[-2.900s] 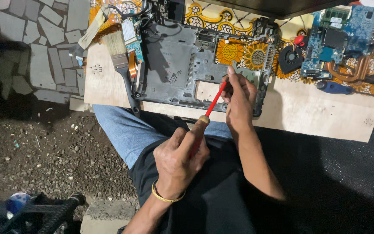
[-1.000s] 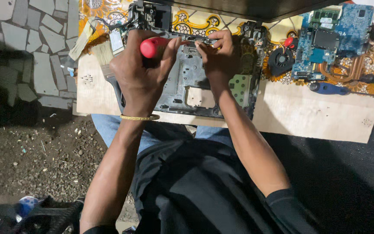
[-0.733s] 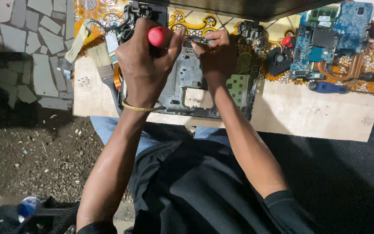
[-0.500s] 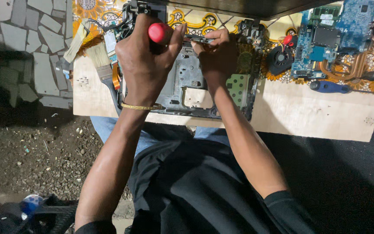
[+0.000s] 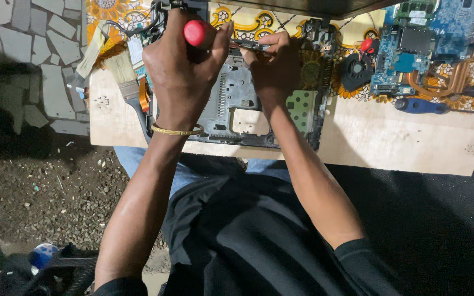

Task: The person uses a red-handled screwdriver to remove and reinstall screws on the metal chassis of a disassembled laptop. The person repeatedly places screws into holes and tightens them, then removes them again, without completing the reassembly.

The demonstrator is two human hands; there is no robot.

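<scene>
Red-handled screwdriver in left hand; right hand steadies laptop chassis far edge.

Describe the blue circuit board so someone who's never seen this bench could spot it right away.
Start at the pale wooden board across the person's lap and follow it to its far right end. The blue circuit board lies there beside a round black fan, the only bright blue board, crossed by copper pipes.

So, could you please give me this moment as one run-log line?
left hand: grips red-handled screwdriver | right hand: on laptop chassis far edge | beside: paintbrush, blue circuit board
</scene>
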